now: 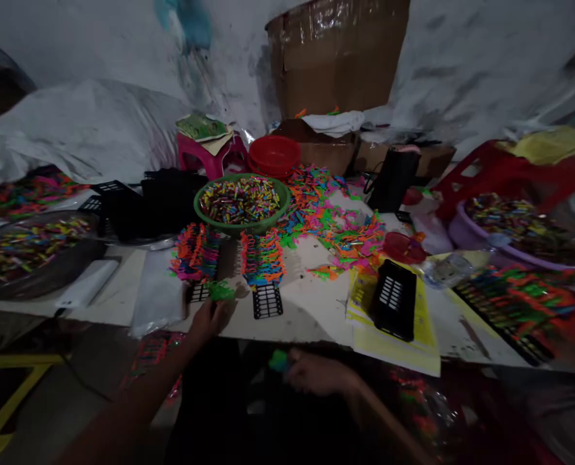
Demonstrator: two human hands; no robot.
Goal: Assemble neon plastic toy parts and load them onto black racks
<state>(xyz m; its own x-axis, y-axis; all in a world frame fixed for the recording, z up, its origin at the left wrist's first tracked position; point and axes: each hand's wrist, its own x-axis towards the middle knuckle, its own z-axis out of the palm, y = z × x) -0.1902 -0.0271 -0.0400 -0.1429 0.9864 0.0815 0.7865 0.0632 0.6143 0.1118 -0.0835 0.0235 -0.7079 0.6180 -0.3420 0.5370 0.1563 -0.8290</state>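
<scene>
My left hand (213, 318) is closed on a green plastic piece (221, 290) at the lower end of the left black rack (199, 294). Colourful pieces (195, 252) stand in rows on that rack. Beside it lies a second black rack (268, 302), its upper part covered with rows of colourful pieces (262, 257) and its lower slots bare. Below the table's front edge, my right hand (316, 372) holds a small blue-green piece (278, 361) between its fingers. Behind the racks sits a green basin (241, 226) of small multicoloured tubes.
Loose colourful pieces (350, 236) lie heaped at mid-table. On the right are stacked black racks (394, 300) on yellow sheets (427, 323), a red dish (403, 247), a black bottle (396, 179) and a purple basin (461, 226). Clear bags (159, 294) lie to the left.
</scene>
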